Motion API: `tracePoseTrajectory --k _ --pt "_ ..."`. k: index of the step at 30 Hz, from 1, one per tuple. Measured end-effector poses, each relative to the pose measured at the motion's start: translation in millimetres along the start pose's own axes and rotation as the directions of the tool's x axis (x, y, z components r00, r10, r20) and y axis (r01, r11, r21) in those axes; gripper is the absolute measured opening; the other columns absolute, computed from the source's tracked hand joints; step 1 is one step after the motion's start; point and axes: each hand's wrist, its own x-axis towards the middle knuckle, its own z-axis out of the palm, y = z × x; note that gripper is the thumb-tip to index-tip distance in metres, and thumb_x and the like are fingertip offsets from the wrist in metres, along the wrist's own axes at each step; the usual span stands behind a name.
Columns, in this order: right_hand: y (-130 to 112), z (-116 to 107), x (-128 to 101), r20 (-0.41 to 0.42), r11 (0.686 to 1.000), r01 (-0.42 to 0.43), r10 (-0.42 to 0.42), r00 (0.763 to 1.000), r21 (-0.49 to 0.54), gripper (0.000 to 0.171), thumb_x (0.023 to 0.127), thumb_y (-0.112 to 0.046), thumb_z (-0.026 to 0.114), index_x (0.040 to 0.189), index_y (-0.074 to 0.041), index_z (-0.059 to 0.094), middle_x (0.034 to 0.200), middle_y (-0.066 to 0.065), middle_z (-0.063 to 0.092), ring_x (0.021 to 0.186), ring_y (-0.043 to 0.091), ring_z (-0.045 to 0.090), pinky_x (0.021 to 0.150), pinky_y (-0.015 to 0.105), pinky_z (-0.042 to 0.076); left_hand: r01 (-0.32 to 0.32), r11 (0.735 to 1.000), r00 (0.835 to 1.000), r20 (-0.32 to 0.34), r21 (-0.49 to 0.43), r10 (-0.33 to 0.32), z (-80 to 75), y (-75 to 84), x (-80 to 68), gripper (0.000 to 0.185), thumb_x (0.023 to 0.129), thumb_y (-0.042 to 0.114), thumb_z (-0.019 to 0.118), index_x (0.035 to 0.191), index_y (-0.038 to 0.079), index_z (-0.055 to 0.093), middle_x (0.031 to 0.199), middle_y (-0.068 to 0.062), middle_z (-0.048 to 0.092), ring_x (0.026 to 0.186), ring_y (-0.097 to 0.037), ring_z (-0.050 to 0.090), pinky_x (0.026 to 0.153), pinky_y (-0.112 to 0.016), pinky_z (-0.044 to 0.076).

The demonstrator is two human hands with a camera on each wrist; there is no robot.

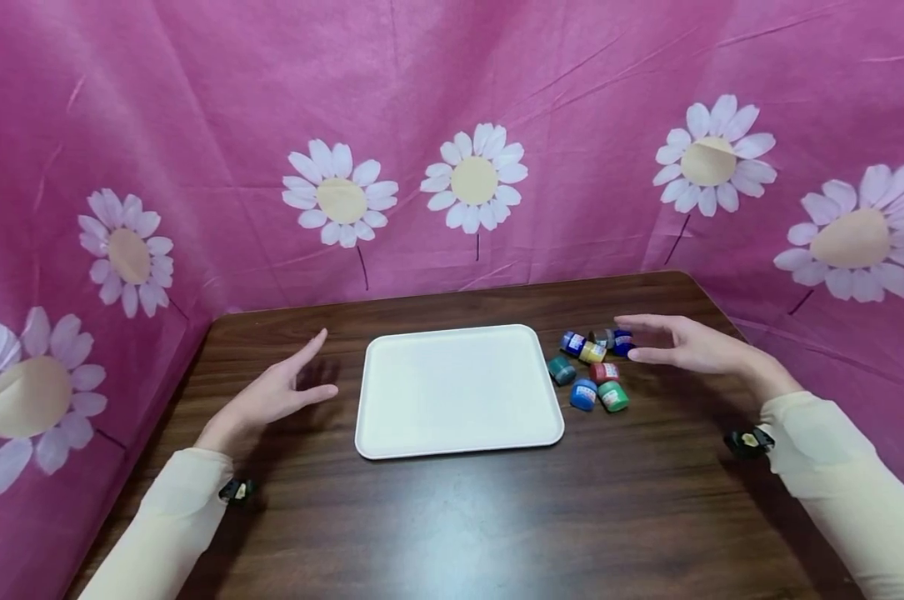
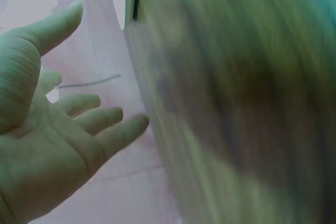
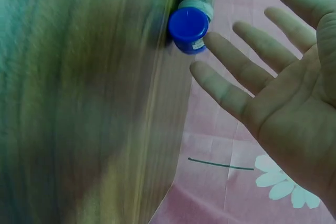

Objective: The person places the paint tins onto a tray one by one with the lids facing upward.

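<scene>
Just right of the white tray (image 1: 457, 392) lies a huddle of small paint pots (image 1: 592, 371), most tipped on their sides, touching or nearly touching one another. Nearest the tray sits a teal-capped pot (image 1: 561, 370); beside it a light blue pot (image 1: 583, 394) and a green pot (image 1: 613, 397). A red pot (image 1: 605, 372) lies in the middle, a yellow pot (image 1: 592, 352) behind it. Farthest from the tray is the dark blue pot (image 3: 189, 29), on its side, cap towards my right hand (image 1: 684, 343), whose straight fingers hover just beside it without touching.
</scene>
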Motion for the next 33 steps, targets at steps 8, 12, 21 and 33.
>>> tracePoseTrajectory --k 8,12,21,33 --pt "-7.7 11.5 -8.9 0.019 0.998 0.022 -0.023 1.000 0.056 0.060 0.095 -0.030 0.075 0.146 -0.008 0.051 0.142 0.015 0.056 0.125 0.035 0.054 0.099 0.047 0.051 -0.034 0.915 0.995 0.069 -0.401 0.067 26.3 -0.6 6.7 0.102 0.087 0.012 0.082 0.163 0.009 0.014 0.166 -0.024 0.011 0.139 -0.054 0.033 0.108 -0.056 0.041" --pt "-6.4 18.9 -12.3 0.079 0.990 0.030 -0.041 0.996 0.141 0.052 0.095 -0.024 0.074 0.139 -0.005 0.056 0.131 0.014 0.062 0.113 0.032 0.061 0.088 0.029 0.056 0.006 0.891 0.995 0.093 -0.454 0.040 33.3 -1.0 8.7 0.101 0.085 0.009 0.084 0.162 0.008 0.019 0.162 -0.029 0.018 0.134 -0.052 0.043 0.098 -0.045 0.053" --pt "3.9 30.7 -15.8 0.229 0.966 0.036 -0.096 0.969 0.256 0.036 0.096 -0.015 0.072 0.129 -0.005 0.063 0.111 0.011 0.064 0.092 0.017 0.064 0.076 0.027 0.056 0.060 0.866 0.993 0.117 -0.497 -0.001 41.5 0.5 15.3 0.102 0.081 0.003 0.085 0.160 0.001 0.022 0.163 -0.026 0.020 0.139 -0.048 0.038 0.110 -0.055 0.040" --pt "4.3 40.3 -10.1 0.236 0.961 0.062 -0.128 0.963 0.268 0.038 0.095 -0.015 0.074 0.131 -0.008 0.062 0.111 0.011 0.063 0.093 0.018 0.064 0.075 0.029 0.057 0.125 0.804 0.985 0.167 -0.581 -0.033 49.5 5.4 21.8 0.102 0.079 -0.003 0.085 0.161 0.006 0.024 0.156 -0.026 0.035 0.122 -0.042 0.058 0.088 -0.036 0.058"
